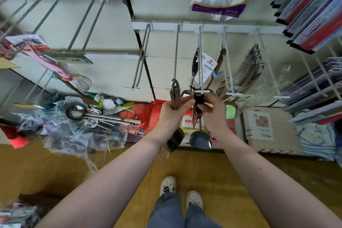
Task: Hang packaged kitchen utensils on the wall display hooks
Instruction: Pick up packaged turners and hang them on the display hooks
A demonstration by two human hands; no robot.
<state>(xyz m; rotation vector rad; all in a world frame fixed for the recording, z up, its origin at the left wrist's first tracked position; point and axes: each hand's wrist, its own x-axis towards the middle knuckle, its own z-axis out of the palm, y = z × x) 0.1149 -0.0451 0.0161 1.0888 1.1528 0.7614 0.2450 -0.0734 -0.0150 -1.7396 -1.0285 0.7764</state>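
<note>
Your right hand (212,111) pinches a black-handled utensil (200,140) at the tip of the middle hook (199,52), seemingly not yet hung. Your left hand (171,112) grips a steel spatula (174,89). Left, a heap of utensils (79,114) lies unhung.

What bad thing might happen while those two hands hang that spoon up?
The black-handled steel ladle is only pinched by the right hand at the tip of the white wire hook; if it misses, it may drop toward the white shoes. The left hand also grips a steel-handled spatula, which might slip or knock the ladle.
</note>
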